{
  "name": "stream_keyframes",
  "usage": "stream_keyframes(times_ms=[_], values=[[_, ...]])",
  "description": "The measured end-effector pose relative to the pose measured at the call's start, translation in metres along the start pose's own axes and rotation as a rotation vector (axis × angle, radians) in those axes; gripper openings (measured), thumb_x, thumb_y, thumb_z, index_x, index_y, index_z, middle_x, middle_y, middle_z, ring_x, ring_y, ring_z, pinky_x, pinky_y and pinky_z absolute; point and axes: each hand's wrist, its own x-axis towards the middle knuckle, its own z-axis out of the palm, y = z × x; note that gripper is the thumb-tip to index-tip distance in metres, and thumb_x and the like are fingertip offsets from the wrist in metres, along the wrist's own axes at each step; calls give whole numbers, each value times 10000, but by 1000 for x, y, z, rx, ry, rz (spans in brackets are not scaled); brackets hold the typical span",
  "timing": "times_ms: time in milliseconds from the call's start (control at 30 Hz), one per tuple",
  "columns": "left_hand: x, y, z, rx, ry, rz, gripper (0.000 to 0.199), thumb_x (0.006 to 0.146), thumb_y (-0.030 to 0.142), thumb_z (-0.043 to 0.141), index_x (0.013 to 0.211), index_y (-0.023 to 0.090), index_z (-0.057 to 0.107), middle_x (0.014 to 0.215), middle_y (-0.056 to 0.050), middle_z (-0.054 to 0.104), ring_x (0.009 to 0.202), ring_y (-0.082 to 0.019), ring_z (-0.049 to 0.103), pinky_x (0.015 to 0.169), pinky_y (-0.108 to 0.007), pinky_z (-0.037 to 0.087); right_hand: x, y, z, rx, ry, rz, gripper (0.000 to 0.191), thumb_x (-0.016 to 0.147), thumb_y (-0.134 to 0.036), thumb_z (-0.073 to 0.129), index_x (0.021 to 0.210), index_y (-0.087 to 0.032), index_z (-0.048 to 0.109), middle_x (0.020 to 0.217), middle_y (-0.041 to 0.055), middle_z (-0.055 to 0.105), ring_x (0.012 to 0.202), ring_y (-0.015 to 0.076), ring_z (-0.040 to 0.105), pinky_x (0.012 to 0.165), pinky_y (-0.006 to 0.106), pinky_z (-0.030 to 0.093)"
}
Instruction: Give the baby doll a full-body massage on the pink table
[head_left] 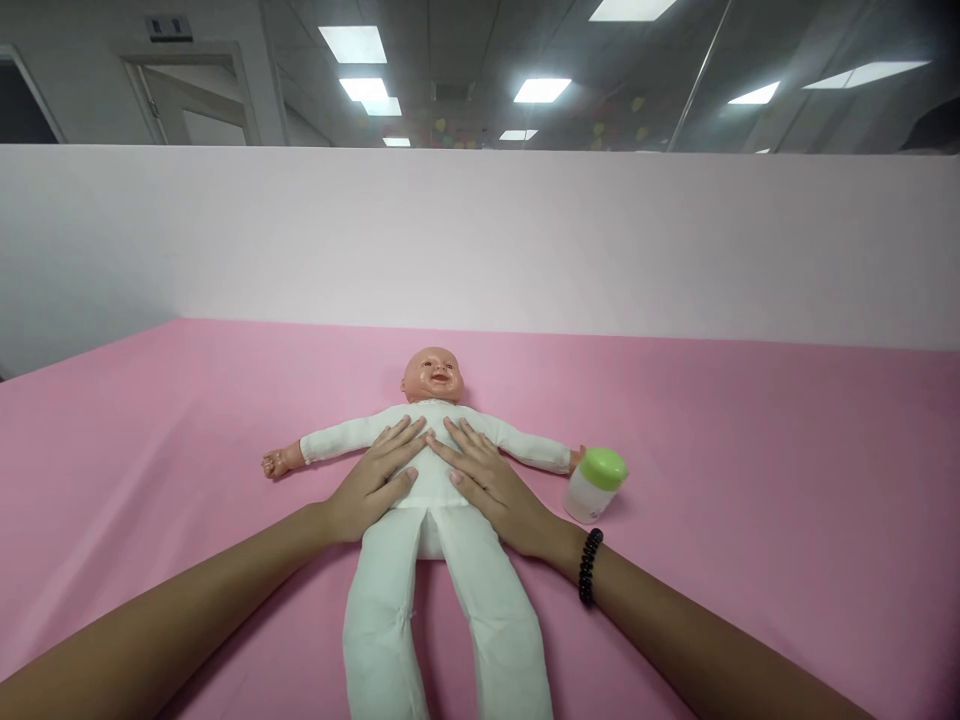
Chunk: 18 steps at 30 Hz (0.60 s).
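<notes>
A baby doll (431,485) with a white cloth body lies on its back, its arms stretched out sideways and its head away from me. My left hand (376,480) rests flat on the left side of its torso, fingers spread. On the other side of the chest lies my right hand (499,490), also flat with fingers apart; a black coiled band (589,567) circles that wrist. Close to the doll's hand on the right stands a small clear bottle (588,500) with a green cap, slightly tilted in view. The doll's feet are outside the picture.
A pink sheet (750,500) covers the surface under the doll, with soft wrinkles on the left. Behind it rises a plain white partition (525,240). Beyond that are a door (191,105) and lit ceiling panels (352,45).
</notes>
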Motion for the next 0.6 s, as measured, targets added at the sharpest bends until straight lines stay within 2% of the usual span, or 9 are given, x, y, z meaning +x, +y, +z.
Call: stream_keyframes(times_ms=[100,167,200,267,333,367,400,467,600], values=[[-1,0,1,18,45,-85,599,1030,513,382,1578,291,289,1661,-4,128,1548,-269,79,1266,-517,107,-1,3,3,-24,54,35,533,1055,-490,348,1570,-372,273,1658,-18,132,1552,244,90,1261,561,128],[-2,-1,3,37,104,-132,618,1013,525,426,1567,268,331,1658,-30,168,1540,-287,143,1258,-517,168,-1,5,6,-31,111,58,552,1044,-491,381,1567,-325,317,1651,9,181,1546,249,136,1262,547,168],[-2,-1,3,50,153,-134,601,1004,515,454,1542,253,392,1641,-51,243,1523,-292,216,1248,-515,215,-1,5,8,-35,149,66,554,1037,-483,402,1556,-292,357,1638,28,233,1537,253,185,1258,537,206],[-1,0,5,73,284,-84,476,992,455,509,1398,218,588,1503,-93,499,1413,-288,437,1187,-493,357,-1,6,10,-45,264,60,515,1022,-438,448,1487,-222,488,1558,76,413,1476,260,352,1225,512,321],[0,3,6,76,406,20,302,983,362,541,1164,204,725,1216,-94,707,1193,-256,624,1054,-441,494,-1,6,12,-49,404,11,405,1009,-367,471,1332,-190,641,1359,102,623,1317,253,559,1139,474,459],[0,5,6,67,442,74,245,979,317,548,1070,205,746,1090,-82,745,1087,-237,668,980,-411,534,0,5,12,-48,462,-30,353,1006,-333,473,1246,-194,691,1246,98,691,1217,243,633,1086,454,512],[1,7,6,50,454,125,213,974,279,555,1018,207,750,1015,-73,757,1012,-222,688,920,-388,555,0,5,13,-42,497,-78,320,1006,-308,472,1178,-205,720,1158,89,726,1133,233,678,1039,436,549],[1,10,5,1,436,213,188,960,224,568,1005,209,750,983,-68,759,957,-208,700,870,-366,569,1,4,12,-24,496,-178,300,1009,-277,465,1124,-220,737,1099,73,745,1062,218,708,989,410,583],[0,9,3,-94,336,331,264,956,177,559,1140,232,740,1074,-76,754,1075,-225,686,978,-408,544,1,4,8,33,384,-268,327,1021,-270,451,1211,-228,714,1213,75,709,1166,219,670,1032,419,564]])
